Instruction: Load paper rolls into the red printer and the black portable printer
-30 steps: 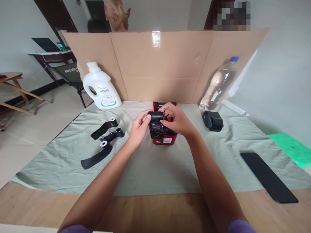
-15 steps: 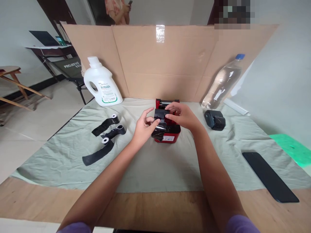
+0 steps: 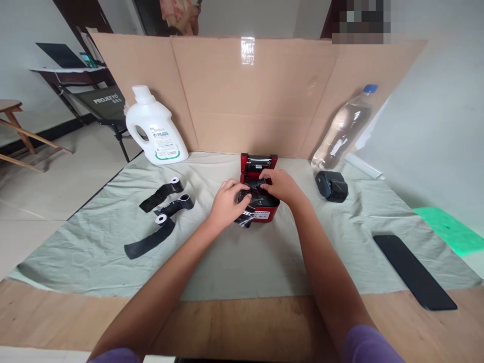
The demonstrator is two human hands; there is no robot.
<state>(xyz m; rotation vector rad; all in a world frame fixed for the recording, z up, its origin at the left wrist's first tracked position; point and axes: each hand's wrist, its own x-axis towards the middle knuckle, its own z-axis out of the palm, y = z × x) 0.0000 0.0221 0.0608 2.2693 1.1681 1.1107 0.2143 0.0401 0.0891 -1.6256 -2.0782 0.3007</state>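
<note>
A small red and black printer (image 3: 275, 210) stands mid-table, its lid (image 3: 259, 162) raised at the back. A black paper roll (image 3: 255, 184) lies low in the printer's opening, between my two hands. My left hand (image 3: 227, 204) pinches the roll's loose black strip between thumb and fingers; the strip hangs over the printer's front left corner. On the other side, my right hand (image 3: 280, 185) has its fingertips closed on the roll's right end. Fingers partly cover the roll, so how deep it sits is hard to see.
Several black rolls (image 3: 185, 201) with loose tails lie to the left. A white detergent bottle (image 3: 156, 128) and a clear bottle (image 3: 342, 131) stand before a cardboard screen (image 3: 253, 96). At right are a black device (image 3: 331, 185) and a dark phone (image 3: 414, 272).
Both hands have lowered the black roll from above the printer into its opening. My left fingers have closed in on the strip, and the lid shows more fully.
</note>
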